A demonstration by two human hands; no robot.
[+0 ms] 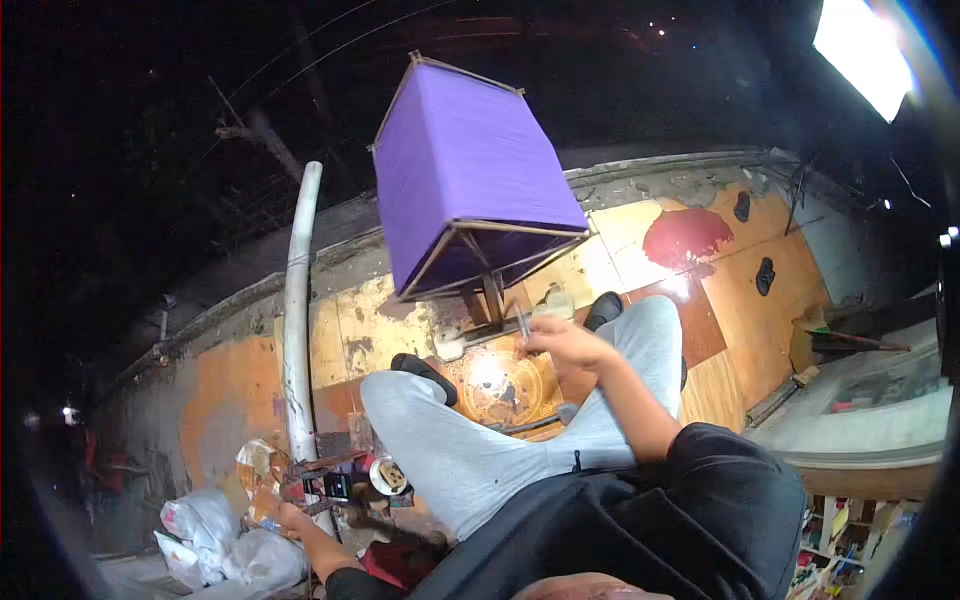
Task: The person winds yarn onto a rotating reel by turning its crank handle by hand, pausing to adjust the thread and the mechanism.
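A large purple cloth-covered frame (480, 150) with thin stick edges stands on a post in front of my knees. My right hand (568, 340) is closed around a thin tool (523, 323), just below the frame's lower right side. Down at the left, my left hand (300, 522) is beside a cluttered pile of small items, near a dark device with a lit screen (338, 486); its fingers are too small and hidden to make out. A round white-rimmed container (388, 476) lies close to my left knee.
A pale upright pole (298, 320) rises at the left. Plastic bags (215, 535) lie at the lower left. Tiled floor (235, 390) carries a red stain (686, 238) and dark sandals (765, 277). A glass-topped table (870, 420) is at the right, a bright lamp (865, 55) above.
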